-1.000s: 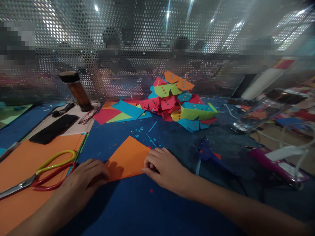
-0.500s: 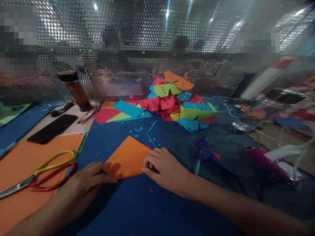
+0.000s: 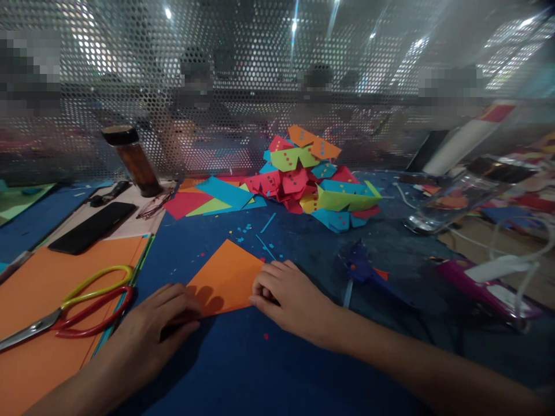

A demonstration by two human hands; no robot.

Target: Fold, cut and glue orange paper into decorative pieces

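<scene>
The blue tabletop (image 3: 277, 375) carries a heap of coloured paper pieces (image 3: 295, 180) along its far edge. Toward its left edge lie large orange sheets (image 3: 39, 277), with scissors (image 3: 54, 319) on top. The left hand (image 3: 160, 315) has its grip half curled at the left side of the orange paper (image 3: 229, 274); I cannot tell whether it pinches. The right hand (image 3: 288, 294) has its grip curled tighter at the right corner, its hold likewise unclear. That paper lies between them, nearer the tabletop's near edge than the thin blue strip (image 3: 268, 223).
</scene>
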